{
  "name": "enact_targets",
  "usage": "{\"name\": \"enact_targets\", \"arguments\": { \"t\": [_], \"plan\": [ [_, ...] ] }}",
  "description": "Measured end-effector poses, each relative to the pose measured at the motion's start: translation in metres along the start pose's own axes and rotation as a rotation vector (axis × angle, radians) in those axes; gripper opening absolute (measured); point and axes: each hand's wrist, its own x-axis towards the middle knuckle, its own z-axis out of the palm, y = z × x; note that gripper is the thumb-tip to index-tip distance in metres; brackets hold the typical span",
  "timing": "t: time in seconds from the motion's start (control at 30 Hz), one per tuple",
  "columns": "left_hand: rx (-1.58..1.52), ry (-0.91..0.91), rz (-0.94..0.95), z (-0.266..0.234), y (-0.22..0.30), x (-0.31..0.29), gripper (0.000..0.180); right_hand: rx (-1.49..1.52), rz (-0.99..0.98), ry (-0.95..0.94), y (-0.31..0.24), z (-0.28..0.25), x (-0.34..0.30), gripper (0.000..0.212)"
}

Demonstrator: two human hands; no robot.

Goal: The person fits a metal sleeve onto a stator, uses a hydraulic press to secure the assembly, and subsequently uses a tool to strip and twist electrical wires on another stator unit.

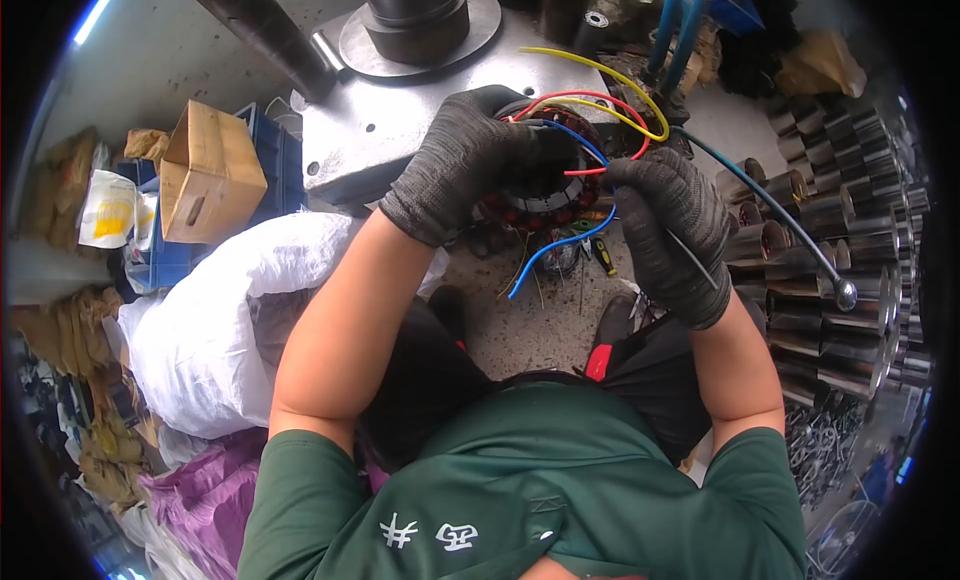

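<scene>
A ring-shaped motor stator [518, 216] with dark red windings is held up in front of me, over the near edge of a metal machine plate. My left hand [468, 145], in a dark grey knit glove, is closed round its upper left rim. Red [641, 120], yellow [650, 88] and blue lead wires curl out of the stator. My right hand [672, 230], gloved too, pinches the blue wire [560, 242] at the stator's right side; the wire's loose end hangs below. A thin grey rod [692, 260] lies across the right palm.
The machine's steel plate [345, 130] carries a thick column. A dark green lever with a ball knob [845, 295] reaches in from the right, before stacked metal cylinders [850, 215]. Left are a white sack [200, 350] and a cardboard box [215, 175]. Yellow-black pliers [603, 257] appear below the stator.
</scene>
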Motion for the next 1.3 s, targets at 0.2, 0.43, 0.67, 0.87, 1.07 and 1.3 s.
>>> {"name": "enact_targets", "arguments": {
  "t": [0.2,0.43,0.67,0.87,1.07,1.3],
  "plan": [
    [0.124,-0.032,0.013,-0.005,0.001,-0.002,0.041,0.453,0.374,0.172,-0.012,0.0,-0.001,0.017],
    [0.202,-0.053,0.053,-0.01,-0.006,0.003,0.04,0.552,0.381,0.356,0.022,-0.002,0.002,0.029],
    [0.134,-0.117,0.014,-0.005,-0.002,-0.001,0.057,0.057,0.104,-0.295,0.038,0.012,0.005,0.043],
    [-0.069,-0.127,0.05,-0.012,-0.001,-0.004,0.07,0.697,0.687,-0.222,0.04,0.029,-0.006,0.048],
    [-0.441,0.081,0.065,-0.011,-0.01,0.004,0.067,0.923,0.8,0.0,0.044,0.034,0.004,0.037],
    [-0.569,0.261,0.108,0.016,-0.008,-0.004,0.053,0.565,0.499,-0.04,0.041,0.014,0.006,0.034]
  ]
}}
